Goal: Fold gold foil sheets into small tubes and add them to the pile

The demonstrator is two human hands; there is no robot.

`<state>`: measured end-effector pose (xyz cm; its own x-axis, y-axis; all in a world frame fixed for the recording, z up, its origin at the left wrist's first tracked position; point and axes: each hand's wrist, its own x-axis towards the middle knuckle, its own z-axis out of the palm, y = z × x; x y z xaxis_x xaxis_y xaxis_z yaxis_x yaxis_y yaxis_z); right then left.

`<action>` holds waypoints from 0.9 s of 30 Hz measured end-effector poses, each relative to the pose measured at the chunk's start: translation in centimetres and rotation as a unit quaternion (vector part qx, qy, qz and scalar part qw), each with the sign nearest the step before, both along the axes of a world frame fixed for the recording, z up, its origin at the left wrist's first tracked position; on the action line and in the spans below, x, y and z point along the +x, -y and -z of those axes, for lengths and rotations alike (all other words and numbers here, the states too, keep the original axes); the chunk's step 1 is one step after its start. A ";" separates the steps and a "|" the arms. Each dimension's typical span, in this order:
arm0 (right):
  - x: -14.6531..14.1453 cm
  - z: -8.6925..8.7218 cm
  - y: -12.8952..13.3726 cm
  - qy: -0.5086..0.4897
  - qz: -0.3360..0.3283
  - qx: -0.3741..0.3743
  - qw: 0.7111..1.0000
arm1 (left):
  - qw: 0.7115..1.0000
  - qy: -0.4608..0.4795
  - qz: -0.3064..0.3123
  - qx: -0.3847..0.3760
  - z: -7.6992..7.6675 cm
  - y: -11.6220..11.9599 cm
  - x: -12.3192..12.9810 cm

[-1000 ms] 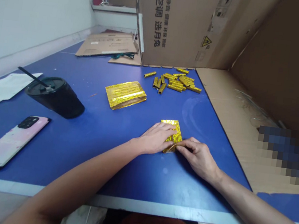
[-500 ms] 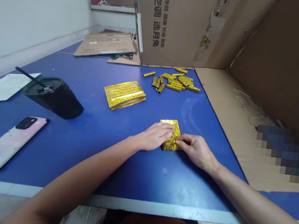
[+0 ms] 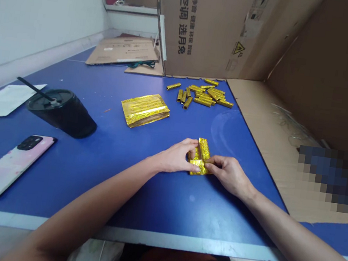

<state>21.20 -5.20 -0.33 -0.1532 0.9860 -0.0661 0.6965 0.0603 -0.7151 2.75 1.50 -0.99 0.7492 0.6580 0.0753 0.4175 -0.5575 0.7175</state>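
Observation:
A sheet of shiny gold foil paper (image 3: pixel 204 149), partly folded, lies on the blue table between my hands. My left hand (image 3: pixel 181 156) is on its left side, fingers curled at the upper edge and thumb on the lower part. At the lower right, my right hand (image 3: pixel 227 174) pinches the foil between thumb and fingertips. A flat stack of gold foil sheets (image 3: pixel 146 110) lies farther off to the left. Several small folded gold foil pieces (image 3: pixel 204 97) are heaped near the back of the table.
A black tumbler (image 3: pixel 62 111) with a straw and a phone (image 3: pixel 8 168) in a pastel case are on the left. White paper (image 3: pixel 1 103) lies behind the tumbler. Large cardboard (image 3: pixel 212 33) stands at the back, and flat cardboard (image 3: pixel 123 51) lies back left.
My left hand has shifted from lying flat over the foil to curling round its left side, uncovering a folded strip. My right hand stays pinched at the same spot.

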 end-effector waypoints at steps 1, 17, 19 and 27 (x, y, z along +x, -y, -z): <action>0.0 0.0 0.0 0.000 0.000 0.001 1.000 | 1.000 0.000 0.010 -0.002 0.0 -0.1 0.0; -0.3 -0.2 -0.5 0.116 -0.031 0.044 0.992 | 0.998 -0.024 0.035 0.037 0.5 0.0 0.2; -0.3 -0.2 -0.5 0.118 -0.033 0.047 0.991 | 0.998 -0.030 0.037 0.043 0.4 0.1 0.2; -0.3 -0.1 -0.5 0.129 -0.037 0.051 0.990 | 0.994 -0.075 0.038 0.074 -0.4 0.7 0.3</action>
<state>20.91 -4.73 -0.28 -0.2153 0.9765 -0.0139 0.8466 0.1795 -0.5011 3.10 0.85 -0.63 0.8066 0.5891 0.0496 0.4666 -0.6859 0.5585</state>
